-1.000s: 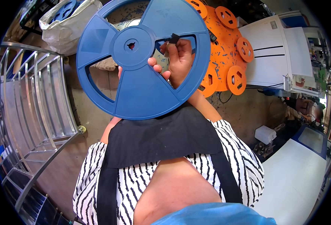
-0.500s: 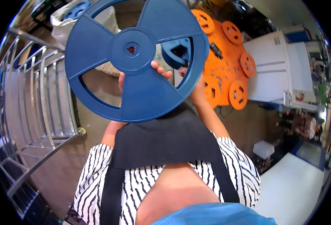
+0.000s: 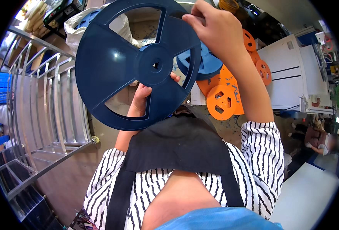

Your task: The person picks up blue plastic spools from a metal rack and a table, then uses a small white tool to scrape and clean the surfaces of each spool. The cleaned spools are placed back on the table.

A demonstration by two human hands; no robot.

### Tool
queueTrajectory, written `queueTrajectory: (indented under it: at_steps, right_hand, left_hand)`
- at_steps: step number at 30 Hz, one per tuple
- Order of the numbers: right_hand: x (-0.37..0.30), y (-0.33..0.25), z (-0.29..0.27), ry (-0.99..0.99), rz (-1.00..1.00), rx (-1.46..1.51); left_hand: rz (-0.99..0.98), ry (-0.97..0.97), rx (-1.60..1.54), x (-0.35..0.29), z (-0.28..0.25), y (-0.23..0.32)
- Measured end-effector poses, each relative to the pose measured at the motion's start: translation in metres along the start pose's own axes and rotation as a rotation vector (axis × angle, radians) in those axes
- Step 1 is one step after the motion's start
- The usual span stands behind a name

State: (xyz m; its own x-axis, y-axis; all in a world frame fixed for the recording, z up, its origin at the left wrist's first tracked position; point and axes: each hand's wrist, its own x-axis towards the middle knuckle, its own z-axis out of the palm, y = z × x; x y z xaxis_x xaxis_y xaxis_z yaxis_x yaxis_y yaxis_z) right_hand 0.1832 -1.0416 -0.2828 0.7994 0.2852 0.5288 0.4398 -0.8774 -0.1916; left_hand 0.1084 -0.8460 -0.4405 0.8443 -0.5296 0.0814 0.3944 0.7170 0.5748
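Note:
A large dark blue plastic reel (image 3: 112, 57), with a round hub and three cut-out windows, is held up in front of my chest, its flat face toward me. My left hand (image 3: 140, 96) grips it from below. The thumb lies on the near face by the lower window, and fingertips show through the right window. At the upper right rim is my right hand (image 3: 217, 30), thumb and fingers closed on the edge; part of that grip is hidden. Behind the reel, lighter blue reels (image 3: 206, 63) rest on an orange stand (image 3: 227, 78) with round orange discs (image 3: 221, 102).
On the left stands a metal rack (image 3: 50, 99) on casters. A white sack (image 3: 75, 36) with a blue reel in it sits behind. To the right are a white cabinet (image 3: 280, 73) and a pale tabletop (image 3: 307, 191). Another person (image 3: 321, 140) is farther right.
My right hand has come from behind the reel to its upper right rim. The reel has shifted slightly right and tilted, its face looking darker. My left hand still holds it.

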Motion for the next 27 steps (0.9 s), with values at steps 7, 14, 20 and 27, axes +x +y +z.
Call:
queueTrajectory:
  at_steps: [7,14,20,27]
  right_hand:
    - [0.027,-0.026,0.01,-0.048,0.067,0.027]
    - [0.007,-0.058,0.001,-0.036,-0.022,0.432]
    - [0.027,-0.05,0.002,0.099,-0.168,0.666]
    - [-0.001,0.023,0.011,0.094,0.298,1.177]
  left_hand:
    - [-0.021,0.06,-0.173,-0.017,0.002,-0.002]
    - [-0.081,0.081,-0.347,-0.031,0.005,-0.002]
    - [-0.021,0.04,-0.283,-0.022,0.001,-0.001]
    - [0.253,0.058,0.403,0.0,-0.029,0.034]
